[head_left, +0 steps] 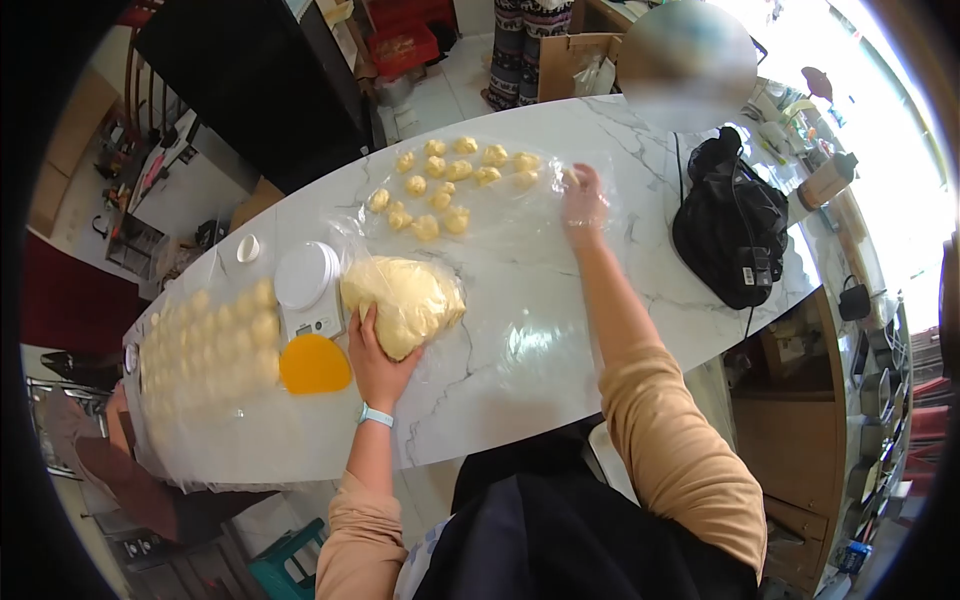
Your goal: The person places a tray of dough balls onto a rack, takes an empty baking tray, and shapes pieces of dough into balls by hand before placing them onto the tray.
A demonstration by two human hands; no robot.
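My left hand [382, 358], with a light blue band at the wrist, grips the near edge of a large lump of yellow dough [405, 295]. Clear plastic partly covers that lump. Farther off, my right hand [583, 205] is at the right end of a clear plastic sheet [540, 215], its fingers curled on the film. Several small dough pieces [440, 197] lie at that sheet, left of the hand. Beside the lump stand a white kitchen scale [318, 322] with a round white top and an orange dough scraper [315, 365].
Rows of dough balls [210, 335] lie under plastic on the table's left. A small white cup [248, 248] stands behind the scale. A black bag [733, 225] sits at the right. One person stands beyond the table; another person's arm [120, 420] shows at far left.
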